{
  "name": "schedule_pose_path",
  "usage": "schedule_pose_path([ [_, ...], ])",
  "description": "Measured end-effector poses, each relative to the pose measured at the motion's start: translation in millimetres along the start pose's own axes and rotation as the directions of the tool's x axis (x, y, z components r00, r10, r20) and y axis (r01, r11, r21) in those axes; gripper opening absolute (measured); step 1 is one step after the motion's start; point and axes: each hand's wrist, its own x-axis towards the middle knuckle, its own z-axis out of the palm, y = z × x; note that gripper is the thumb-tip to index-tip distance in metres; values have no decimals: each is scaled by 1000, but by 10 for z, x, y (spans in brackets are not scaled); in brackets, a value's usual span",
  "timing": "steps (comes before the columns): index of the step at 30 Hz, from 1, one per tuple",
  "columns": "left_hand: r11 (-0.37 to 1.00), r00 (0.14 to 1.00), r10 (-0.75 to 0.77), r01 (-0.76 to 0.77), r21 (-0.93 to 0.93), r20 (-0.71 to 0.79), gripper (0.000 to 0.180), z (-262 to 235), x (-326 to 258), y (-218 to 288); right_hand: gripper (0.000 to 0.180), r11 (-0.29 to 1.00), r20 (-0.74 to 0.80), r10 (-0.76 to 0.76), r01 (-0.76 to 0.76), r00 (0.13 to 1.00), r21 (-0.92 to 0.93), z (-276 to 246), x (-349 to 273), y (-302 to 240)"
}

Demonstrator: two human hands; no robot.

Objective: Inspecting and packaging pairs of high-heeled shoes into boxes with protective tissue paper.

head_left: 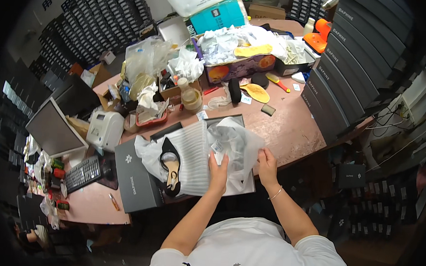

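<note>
Pinching is being done by the right hand (268, 168), closed on the edge of the thin white wrap (249, 144), which is spread out to the right of the black shoe (165, 148). The left hand (218, 175) is set against the wrap's near side, between the shoe and the other hand, with a small white tag (217, 147) right by its fingertips; whether anything is actually gripped there can't be told. Something greyish is covered by the wrap, but what it is can't be made out.

The shoe itself is laid with its pointed toe away from the body, tan insole showing, on a ribbed white sheet (196, 144). Loose tissue (148, 152) is bunched up just left of the shoe, and a dark grey box lid (136, 177) is placed further left.

Beyond that lid, still left of the shoe, a keyboard (82, 175), a monitor (55, 126) and a white printer (105, 130) are crammed onto the pink table (291, 133). Past the shoe, a purple box (239, 70) is piled with crumpled paper (218, 43). Way over to the shoe's right, dark grey boxes (341, 75) are stacked high.
</note>
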Motion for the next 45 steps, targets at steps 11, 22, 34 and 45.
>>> schedule_pose_path([
  [11,198,555,490,-822,535,672,49,479,-413,-70,41,493,621,-322,687,714,-534,992,311,-143],
  [22,961,968,-175,207,-183,180,63,-327,-95,149,42,411,568,-281,632,774,-657,1005,1079,389],
  [34,588,850,-58,453,-670,524,68,-203,-87,763,32,869,323,-276,379,905,-318,792,798,-498],
  [45,564,924,-130,367,-740,360,32,-739,-18,766,29,479,341,-550,622,762,-619,-102,771,296],
])
